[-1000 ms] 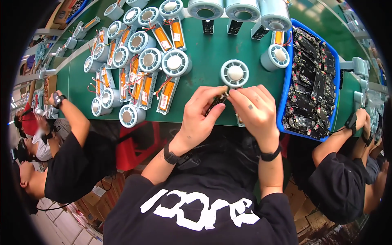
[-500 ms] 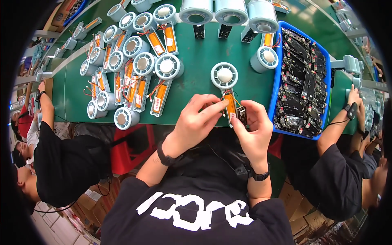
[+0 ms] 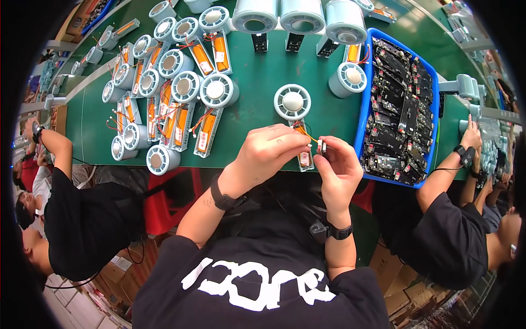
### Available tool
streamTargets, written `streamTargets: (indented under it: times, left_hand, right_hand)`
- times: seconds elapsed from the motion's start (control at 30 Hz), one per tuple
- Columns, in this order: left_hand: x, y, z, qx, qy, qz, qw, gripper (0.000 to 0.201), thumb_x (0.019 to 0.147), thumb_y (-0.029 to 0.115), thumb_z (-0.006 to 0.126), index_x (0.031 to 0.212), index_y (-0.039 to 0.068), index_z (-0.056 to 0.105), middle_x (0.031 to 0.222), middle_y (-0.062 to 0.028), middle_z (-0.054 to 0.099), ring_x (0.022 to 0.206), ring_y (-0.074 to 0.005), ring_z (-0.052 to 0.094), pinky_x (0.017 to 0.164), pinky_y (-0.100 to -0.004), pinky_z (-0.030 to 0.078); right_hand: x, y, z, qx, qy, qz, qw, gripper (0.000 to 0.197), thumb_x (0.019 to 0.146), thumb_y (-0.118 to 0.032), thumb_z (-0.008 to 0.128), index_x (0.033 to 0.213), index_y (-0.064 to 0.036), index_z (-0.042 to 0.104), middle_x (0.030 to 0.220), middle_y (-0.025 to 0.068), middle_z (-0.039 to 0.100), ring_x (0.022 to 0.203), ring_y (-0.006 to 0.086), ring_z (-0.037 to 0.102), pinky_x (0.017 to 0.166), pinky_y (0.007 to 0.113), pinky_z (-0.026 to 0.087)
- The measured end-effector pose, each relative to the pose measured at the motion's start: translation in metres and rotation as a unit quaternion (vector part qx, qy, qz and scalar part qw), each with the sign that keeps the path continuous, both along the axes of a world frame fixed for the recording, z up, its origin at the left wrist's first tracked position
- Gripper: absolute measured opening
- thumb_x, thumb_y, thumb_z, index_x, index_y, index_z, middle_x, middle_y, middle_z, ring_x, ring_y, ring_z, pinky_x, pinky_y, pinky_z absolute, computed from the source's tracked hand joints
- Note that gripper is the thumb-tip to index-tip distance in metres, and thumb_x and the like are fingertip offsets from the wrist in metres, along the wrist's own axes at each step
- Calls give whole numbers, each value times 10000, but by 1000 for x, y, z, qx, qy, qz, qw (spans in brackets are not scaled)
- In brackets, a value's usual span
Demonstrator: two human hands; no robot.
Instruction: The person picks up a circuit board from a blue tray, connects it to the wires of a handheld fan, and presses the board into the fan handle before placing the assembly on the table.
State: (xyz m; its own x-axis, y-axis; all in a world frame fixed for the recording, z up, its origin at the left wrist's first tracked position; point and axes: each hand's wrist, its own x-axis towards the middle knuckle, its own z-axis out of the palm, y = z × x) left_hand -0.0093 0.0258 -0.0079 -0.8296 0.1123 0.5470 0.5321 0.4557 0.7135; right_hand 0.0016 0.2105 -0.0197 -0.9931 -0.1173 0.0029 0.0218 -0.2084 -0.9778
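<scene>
In front of me on the green table lies a pale blue fan-like unit with a round slotted head (image 3: 292, 102). Its open handle (image 3: 304, 160) points toward me and holds an orange battery with a white label. My left hand (image 3: 268, 152) is closed, thumb and fingertips pinching a thin wire with a small white plug (image 3: 310, 146) above the handle. With my right hand (image 3: 341, 167) I grip a small dark circuit board (image 3: 322, 146), seen nearly edge-on. The plug and the board almost meet; whether they touch I cannot tell. Orange and dark wires (image 3: 302, 130) run from the handle.
A blue bin (image 3: 361, 127) full of black circuit boards stands at the right. Several similar units (image 3: 218, 90) crowd the left, and larger pale blue cylinders (image 3: 302, 16) stand at the back. One more unit (image 3: 350, 78) sits beside the bin. Co-workers' arms (image 3: 446, 167) flank me.
The board in my right hand has turned from showing its dark face to nearly edge-on. My left fingertips have moved right and down, close to it. The whole view has shifted slightly.
</scene>
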Motion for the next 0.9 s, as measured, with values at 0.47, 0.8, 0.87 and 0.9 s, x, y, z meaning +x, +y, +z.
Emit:
streamTargets:
  times: [0.47,0.8,0.87,0.9]
  left_hand:
    - [0,4,3,13,-36,-1,999,195,756,-8,791,926,13,698,843,-96,706,716,-260,648,635,-337,527]
    - [0,0,3,16,-50,-8,999,193,753,-7,792,921,23,702,831,-85,706,723,-249,644,631,-327,519]
    - [0,-1,4,18,-54,-13,998,186,761,-3,791,923,19,701,840,-88,701,729,-250,643,634,-332,521]
    - [0,-1,4,19,-55,-16,998,182,766,-1,790,923,16,701,845,-89,698,732,-251,642,635,-335,522]
  right_hand:
    - [-10,0,-13,59,159,24,985,411,744,205,725,1112,35,655,1189,167,634,1082,257,651,954,360,530]
    - [-22,4,-17,131,272,35,953,432,721,196,744,1110,23,663,1124,167,682,1067,291,671,919,379,554]
    - [-22,4,-18,123,257,38,958,435,724,197,742,1115,25,662,1134,172,681,1071,293,670,923,381,553]
    - [-21,4,-18,119,250,39,960,436,725,198,741,1118,26,661,1139,175,681,1073,293,669,925,382,553]
